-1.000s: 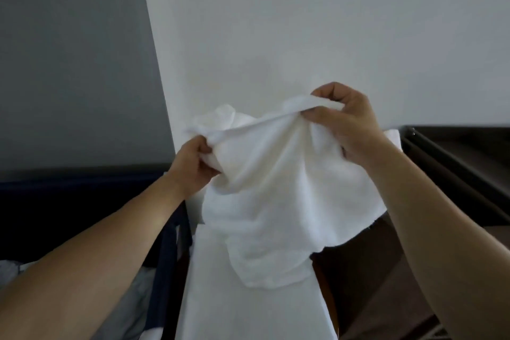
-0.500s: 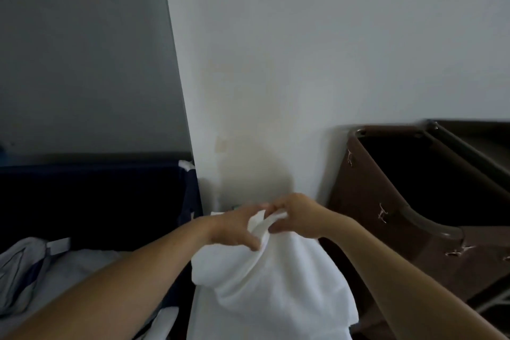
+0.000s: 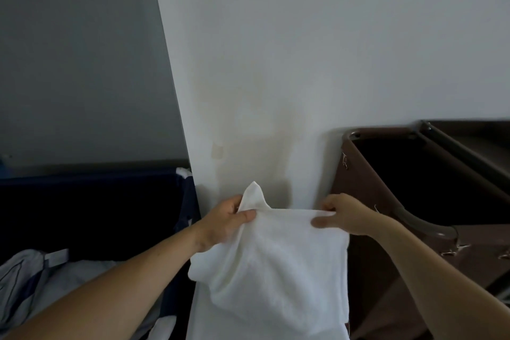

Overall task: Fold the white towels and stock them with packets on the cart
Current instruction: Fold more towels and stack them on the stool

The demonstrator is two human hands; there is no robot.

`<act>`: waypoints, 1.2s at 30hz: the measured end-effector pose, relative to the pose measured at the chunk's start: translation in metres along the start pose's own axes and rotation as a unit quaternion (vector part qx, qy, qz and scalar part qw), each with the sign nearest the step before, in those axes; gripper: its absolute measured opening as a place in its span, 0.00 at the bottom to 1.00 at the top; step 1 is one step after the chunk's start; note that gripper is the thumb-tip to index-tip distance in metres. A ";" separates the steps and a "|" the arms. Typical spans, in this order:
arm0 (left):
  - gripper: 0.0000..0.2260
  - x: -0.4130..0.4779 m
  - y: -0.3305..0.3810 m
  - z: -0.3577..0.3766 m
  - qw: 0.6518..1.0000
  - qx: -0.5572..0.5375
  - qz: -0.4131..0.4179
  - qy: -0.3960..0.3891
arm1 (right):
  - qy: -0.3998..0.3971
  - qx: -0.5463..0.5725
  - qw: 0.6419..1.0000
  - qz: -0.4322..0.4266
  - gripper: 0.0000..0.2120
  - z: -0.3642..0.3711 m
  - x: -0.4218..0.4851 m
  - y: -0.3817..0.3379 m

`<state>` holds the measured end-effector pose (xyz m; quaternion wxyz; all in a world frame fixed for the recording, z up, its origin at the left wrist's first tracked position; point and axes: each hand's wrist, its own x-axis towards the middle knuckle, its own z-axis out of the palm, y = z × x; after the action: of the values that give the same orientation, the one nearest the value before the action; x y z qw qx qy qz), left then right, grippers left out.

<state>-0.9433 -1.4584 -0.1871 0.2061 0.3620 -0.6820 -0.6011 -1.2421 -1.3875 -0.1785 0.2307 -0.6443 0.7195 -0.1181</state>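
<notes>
In the low middle of the frame, a white towel hung between two hands, close in front of the white wall. The left hand pinched the top edge near one end, thumb in front and fingers curled behind. A loose corner poked up just above it. The right hand pinched the other end the same way. The rest of the towel drooped down in soft bunches.

That loose corner could be trouble, I thought. If the ends were brought together like that, the fold might come out crooked. The pinches looked small too, so the cloth might slip out and drop.

At the right of the frame stood a brown cart, dark inside, with a bent rail along its near rim, just beside the towel. At the left sat a dark blue bin. A blue and white striped cloth lay in the lower left. The towel hung in the tight gap between bin and cart, so it might brush either one while being folded.
</notes>
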 end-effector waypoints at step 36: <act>0.11 -0.009 0.063 0.017 0.989 -0.131 -0.004 0.073 | 0.114 0.372 0.920 -0.042 0.06 -0.015 -0.027 -0.091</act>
<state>-0.9652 -1.4393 -0.1281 0.2985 0.3774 -0.5787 -0.6584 -1.1688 -1.3760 -0.1179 0.3647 -0.5243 0.6174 -0.4593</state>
